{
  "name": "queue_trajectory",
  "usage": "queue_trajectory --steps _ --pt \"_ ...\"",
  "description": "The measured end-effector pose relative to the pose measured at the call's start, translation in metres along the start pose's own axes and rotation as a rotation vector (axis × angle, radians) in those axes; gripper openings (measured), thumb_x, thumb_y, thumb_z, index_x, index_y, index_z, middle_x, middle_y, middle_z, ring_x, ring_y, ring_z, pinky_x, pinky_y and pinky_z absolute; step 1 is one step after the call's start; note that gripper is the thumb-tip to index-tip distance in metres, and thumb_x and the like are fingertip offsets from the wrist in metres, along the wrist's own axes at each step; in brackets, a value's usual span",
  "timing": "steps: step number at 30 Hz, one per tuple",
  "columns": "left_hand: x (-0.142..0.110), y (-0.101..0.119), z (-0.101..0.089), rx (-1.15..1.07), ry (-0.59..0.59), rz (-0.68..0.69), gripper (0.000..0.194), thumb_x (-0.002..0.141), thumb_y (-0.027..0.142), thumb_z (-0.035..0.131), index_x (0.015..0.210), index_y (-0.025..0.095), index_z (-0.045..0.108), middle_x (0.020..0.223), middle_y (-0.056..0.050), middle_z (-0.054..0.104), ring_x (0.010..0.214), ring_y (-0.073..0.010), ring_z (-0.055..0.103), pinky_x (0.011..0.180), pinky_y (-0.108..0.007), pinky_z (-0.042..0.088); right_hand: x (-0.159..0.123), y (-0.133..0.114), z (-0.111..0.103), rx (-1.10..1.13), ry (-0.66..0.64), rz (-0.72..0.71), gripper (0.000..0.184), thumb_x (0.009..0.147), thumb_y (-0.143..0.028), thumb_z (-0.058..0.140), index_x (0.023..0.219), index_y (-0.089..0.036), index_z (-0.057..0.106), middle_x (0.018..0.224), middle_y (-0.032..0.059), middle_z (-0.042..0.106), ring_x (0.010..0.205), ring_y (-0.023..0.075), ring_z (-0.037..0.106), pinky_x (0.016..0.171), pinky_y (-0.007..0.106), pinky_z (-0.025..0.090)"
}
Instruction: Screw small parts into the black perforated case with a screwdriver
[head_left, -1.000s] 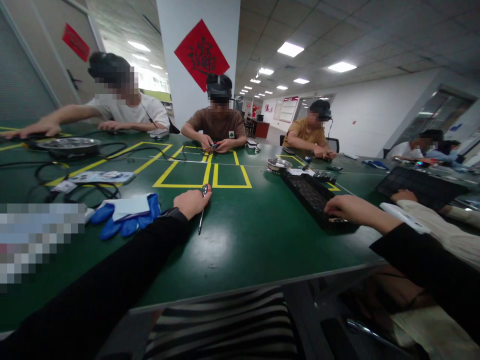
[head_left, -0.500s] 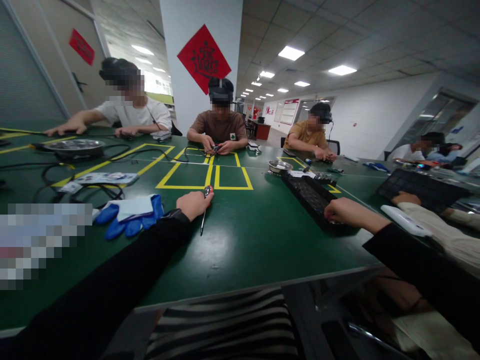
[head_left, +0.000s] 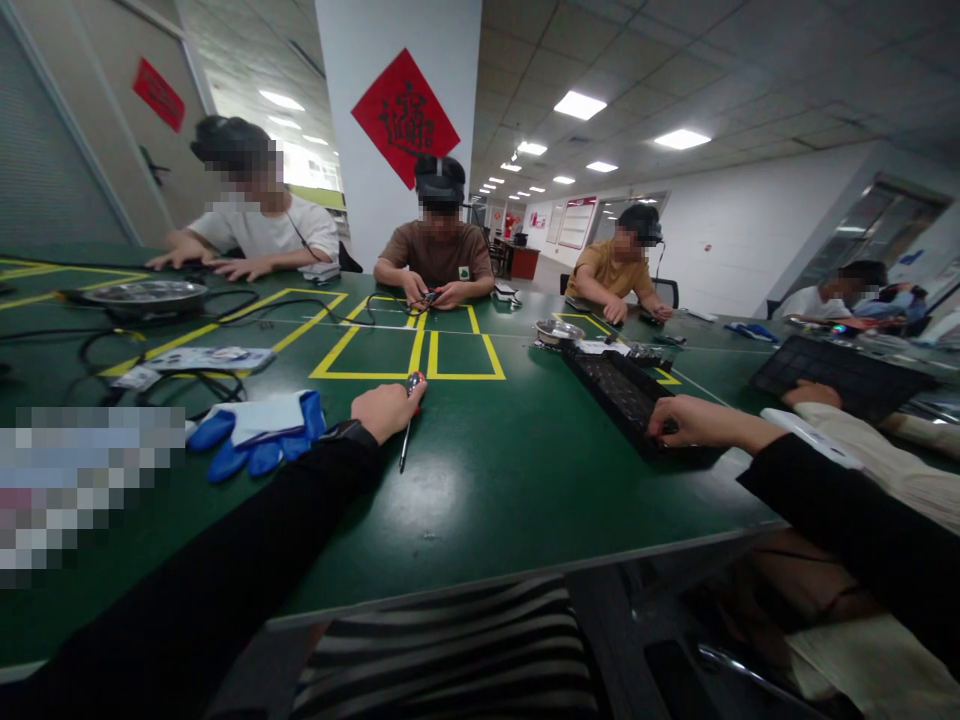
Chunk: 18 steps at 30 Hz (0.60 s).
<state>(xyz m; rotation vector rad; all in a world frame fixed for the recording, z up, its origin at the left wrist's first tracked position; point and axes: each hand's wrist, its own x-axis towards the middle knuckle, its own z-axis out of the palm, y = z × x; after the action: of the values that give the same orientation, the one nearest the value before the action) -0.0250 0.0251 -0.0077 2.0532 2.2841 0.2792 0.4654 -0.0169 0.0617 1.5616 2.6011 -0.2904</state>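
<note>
My left hand [head_left: 384, 408] rests on the green table [head_left: 487, 480], fingers closed around a screwdriver [head_left: 407, 420] with a red handle; its thin shaft points back toward me along the tabletop. My right hand [head_left: 686, 420] lies on the near end of a black keyboard [head_left: 616, 388], fingers curled over its edge. Both my arms wear black sleeves. A blue and white glove [head_left: 255, 428] lies just left of my left wrist.
A small metal bowl [head_left: 558, 330] stands beyond the keyboard, a larger metal dish [head_left: 142, 293] and black cables [head_left: 120, 345] at far left. Yellow taped boxes [head_left: 409, 350] mark the table's middle. Several people work around the table; another person's sleeve [head_left: 862, 455] and second keyboard [head_left: 840, 372] are at right.
My hands have barely moved; my right hand slid slightly nearer along the keyboard's end. The person at far left drew an outstretched arm in toward themselves. The view shifted a little.
</note>
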Motion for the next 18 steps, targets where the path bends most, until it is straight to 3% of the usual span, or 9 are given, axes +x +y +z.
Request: queue_trajectory --steps 6,18 --pt "-0.001 0.0 0.0 -0.01 0.008 -0.003 0.079 0.082 0.066 0.008 0.089 0.014 0.068 0.1 -0.018 0.067 0.092 -0.0324 0.062 0.073 -0.038 0.047 0.003 0.003 -0.002 -0.024 -0.052 -0.024 0.023 0.063 -0.028 0.06 0.081 -0.019 0.072 0.092 0.0056 0.067 0.082 0.0201 0.061 0.076 0.027 0.045" --pt "-0.001 0.0 -0.002 -0.008 0.0 0.004 0.079 0.082 0.066 0.009 0.087 0.015 0.068 0.1 -0.017 0.067 0.092 -0.0309 0.062 0.073 -0.035 0.047 0.017 0.008 -0.007 0.062 -0.162 0.077 0.025 0.057 -0.027 0.061 0.08 -0.021 0.07 0.079 -0.0002 0.07 0.072 0.0181 0.064 0.065 0.024 0.046"
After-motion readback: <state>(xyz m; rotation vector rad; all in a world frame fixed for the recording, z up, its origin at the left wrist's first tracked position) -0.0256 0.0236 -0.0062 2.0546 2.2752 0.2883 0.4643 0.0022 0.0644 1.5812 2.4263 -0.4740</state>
